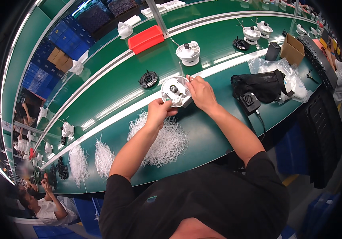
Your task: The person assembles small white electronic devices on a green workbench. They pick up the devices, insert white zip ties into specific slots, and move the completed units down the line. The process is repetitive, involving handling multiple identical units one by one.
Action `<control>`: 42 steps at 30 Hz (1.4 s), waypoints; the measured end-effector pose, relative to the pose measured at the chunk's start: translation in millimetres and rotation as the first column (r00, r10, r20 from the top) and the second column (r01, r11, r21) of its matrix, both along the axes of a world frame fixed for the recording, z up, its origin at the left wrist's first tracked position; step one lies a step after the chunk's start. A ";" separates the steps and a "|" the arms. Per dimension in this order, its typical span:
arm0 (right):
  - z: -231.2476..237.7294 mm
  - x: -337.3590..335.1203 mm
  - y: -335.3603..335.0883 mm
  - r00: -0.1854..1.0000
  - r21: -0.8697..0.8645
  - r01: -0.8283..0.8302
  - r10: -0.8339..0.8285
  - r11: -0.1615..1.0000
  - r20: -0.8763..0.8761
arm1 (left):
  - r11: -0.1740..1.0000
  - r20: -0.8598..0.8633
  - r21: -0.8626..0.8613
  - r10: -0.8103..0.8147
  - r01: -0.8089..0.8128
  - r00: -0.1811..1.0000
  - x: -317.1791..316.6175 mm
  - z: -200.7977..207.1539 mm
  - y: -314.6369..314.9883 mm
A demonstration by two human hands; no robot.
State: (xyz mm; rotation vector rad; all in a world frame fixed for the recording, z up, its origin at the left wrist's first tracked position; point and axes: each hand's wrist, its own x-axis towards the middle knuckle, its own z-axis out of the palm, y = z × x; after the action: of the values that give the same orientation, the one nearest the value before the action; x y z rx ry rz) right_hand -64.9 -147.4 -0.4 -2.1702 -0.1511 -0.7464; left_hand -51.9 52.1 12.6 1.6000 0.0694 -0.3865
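A white round plastic housing (167,95), its inside facing up, is held over the near edge of the conveyor. Inside it are white parts and a dark round centre piece. My left hand (158,113) grips the housing's lower rim between thumb and fingers. At the upper right rim, my right hand (203,93) has its fingertips pinched together; what is between them is too small to make out. A thin wire stands up from the housing beside those fingers. A heap of white looped ties (165,139) lies below my left hand, partly hidden by the forearm.
A black ring-shaped part (149,79) and a white housing (188,53) sit on the green conveyor, with a red tray (146,39) beyond. On the right are a black mesh bag (258,85), a black device (249,102) and an open carton (292,49). Co-workers sit far left.
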 end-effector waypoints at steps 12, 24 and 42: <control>-7.0 21.3 -16.5 0.967 0.198 -0.115 0.155 0.973 -0.202 | 0.991 -0.055 0.069 -0.113 0.116 0.992 -11.3 -2.7 -3.2; -13.4 24.0 -37.7 0.967 0.242 -0.187 0.222 0.952 -0.126 | 0.964 -0.200 0.025 -0.253 0.264 0.946 -10.0 -7.0 -1.7; -19.4 30.0 -26.5 0.913 0.680 -0.204 0.387 0.705 -0.127 | 0.950 0.003 0.206 -0.241 0.235 0.971 19.7 -19.3 -13.6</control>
State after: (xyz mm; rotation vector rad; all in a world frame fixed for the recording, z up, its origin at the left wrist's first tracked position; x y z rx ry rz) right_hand -34.8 -173.9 -19.8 -1.4841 -0.0813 -0.2478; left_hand -32.2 38.5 -6.6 1.8234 -0.1105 -0.5589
